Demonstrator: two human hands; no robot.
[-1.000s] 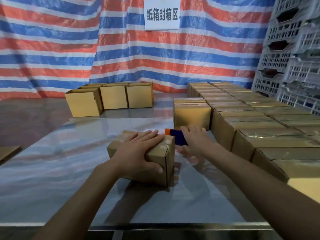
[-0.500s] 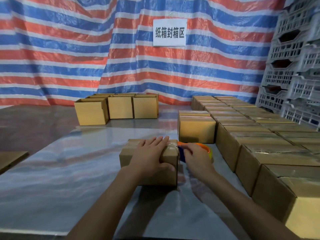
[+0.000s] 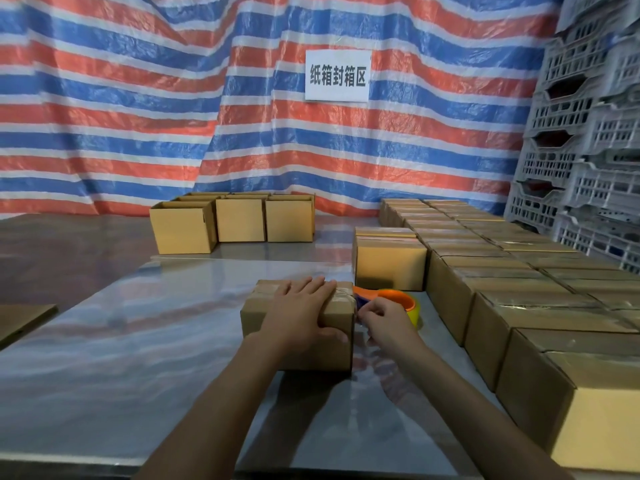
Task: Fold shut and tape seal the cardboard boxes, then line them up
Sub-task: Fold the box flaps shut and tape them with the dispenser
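Cardboard box [image 3: 322, 356] under left hand [image 3: 301, 313]; sign [image 3: 337, 76]: 纸箱封箱区.

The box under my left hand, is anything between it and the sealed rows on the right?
Yes: the orange tape dispenser and your right hand sit in the gap between the box and the sealed rows.
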